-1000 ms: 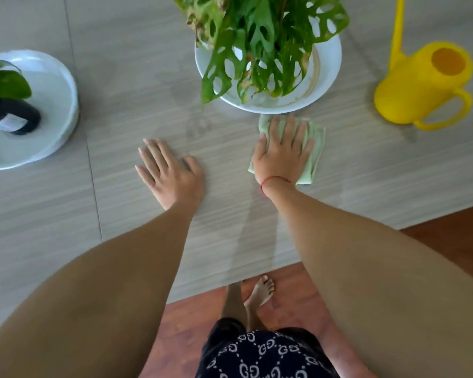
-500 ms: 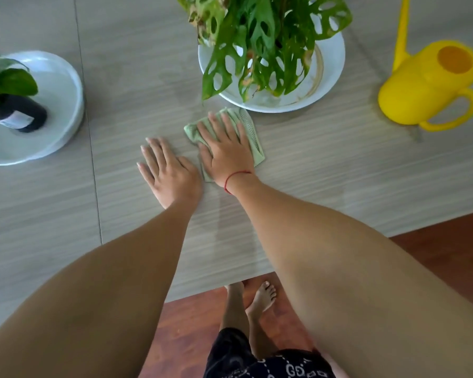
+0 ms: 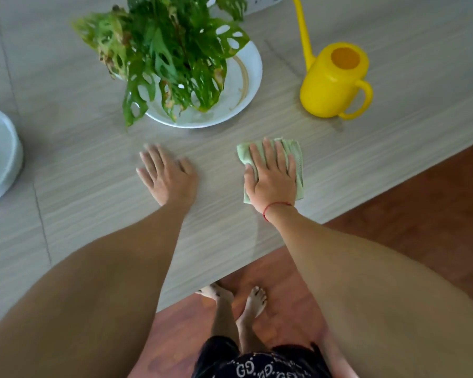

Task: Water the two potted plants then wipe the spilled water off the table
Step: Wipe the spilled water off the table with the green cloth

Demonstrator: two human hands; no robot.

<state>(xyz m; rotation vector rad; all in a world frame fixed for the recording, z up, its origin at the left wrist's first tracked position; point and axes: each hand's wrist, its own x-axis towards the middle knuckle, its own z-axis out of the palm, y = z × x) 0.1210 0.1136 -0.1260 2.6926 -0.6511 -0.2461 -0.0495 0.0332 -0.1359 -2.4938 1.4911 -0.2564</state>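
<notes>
Since half a second ago the right hand has slid the folded pale-green wiping cloth rightward, away from the left hand, so that a bare stretch of tabletop now lies between the two hands.

Largest in view, the grey wood-grain table fills the far and left of the scene; its near edge runs diagonally from lower centre up to the right, with reddish-brown wooden floor beyond it. The cloth lies near that edge, with open surface to its left and a narrower strip to its right. At far centre, the green plant with holed leaves stands on a round white saucer, leaves hanging over the saucer's near-left rim. Right of it, well apart from the cloth, stands the yellow plastic watering can, its long spout rising out of the top of the frame. At the left margin only part of a second white dish shows; its plant is almost wholly cut off.

Both hands lie palm-down: the right flat on the cloth, fingers slightly spread; the left flat on bare table, fingers loosely spread, somewhat blurred.
</notes>
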